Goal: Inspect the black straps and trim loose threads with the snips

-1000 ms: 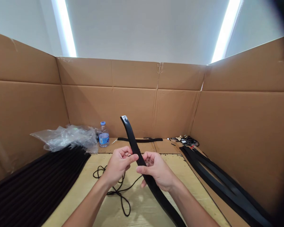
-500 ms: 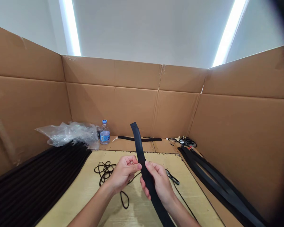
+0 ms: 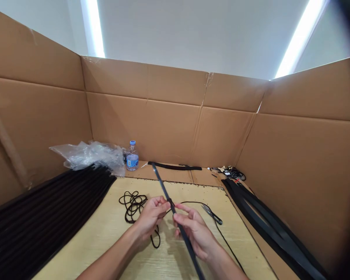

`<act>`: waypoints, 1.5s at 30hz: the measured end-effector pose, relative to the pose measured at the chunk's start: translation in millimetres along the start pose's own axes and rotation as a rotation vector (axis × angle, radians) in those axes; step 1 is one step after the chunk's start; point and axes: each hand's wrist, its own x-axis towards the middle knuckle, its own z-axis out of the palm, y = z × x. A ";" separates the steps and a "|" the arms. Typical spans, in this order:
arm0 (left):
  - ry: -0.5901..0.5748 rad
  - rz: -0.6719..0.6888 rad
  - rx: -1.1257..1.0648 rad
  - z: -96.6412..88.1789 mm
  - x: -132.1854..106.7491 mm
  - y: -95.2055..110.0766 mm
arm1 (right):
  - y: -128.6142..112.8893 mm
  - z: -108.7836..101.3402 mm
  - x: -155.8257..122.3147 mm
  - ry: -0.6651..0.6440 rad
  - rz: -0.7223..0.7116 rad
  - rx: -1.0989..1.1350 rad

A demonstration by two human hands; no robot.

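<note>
Black strip (image 3: 162, 188) runs edge-on through both hands. The left hand (image 3: 152, 216) pinches it between thumb and forefinger, and the right hand (image 3: 196, 232) is closed around it just behind. A coiled cord (image 3: 132, 202) lies to the left and snips (image 3: 211, 214) to the right. Half a second ago the strip showed its flat face and stood higher.

The black strip (image 3: 161, 182) runs off the bottom edge; the far-corner clutter (image 3: 229, 171) is too small to identify

Bottle (image 3: 132, 156) behind cord (image 3: 133, 203), on table (image 3: 105, 229)
</note>
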 end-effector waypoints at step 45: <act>0.072 -0.037 0.038 -3.2 -14.9 -9.8 | 19.8 -14.6 -19.3 -0.069 0.125 0.119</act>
